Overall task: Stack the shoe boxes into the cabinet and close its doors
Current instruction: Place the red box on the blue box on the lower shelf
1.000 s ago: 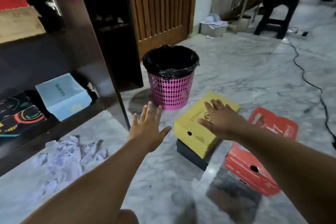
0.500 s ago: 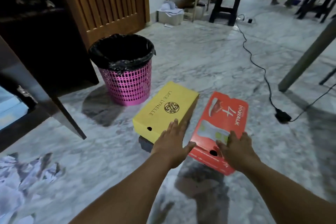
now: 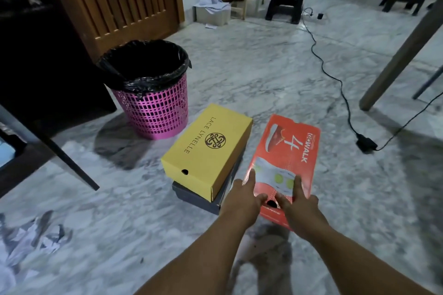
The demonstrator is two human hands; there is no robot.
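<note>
At the red box's [image 3: 285, 163] near edge, both hands [image 3: 247, 199] [image 3: 299, 206] rest spread, apparently touching its lid.

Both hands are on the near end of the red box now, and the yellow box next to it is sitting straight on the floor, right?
Not quite. The head view shows the yellow box resting on a dark box, not straight on the floor. The rest holds: the left hand and right hand are both at the near end of the red box, which lies beside the yellow one.
</note>
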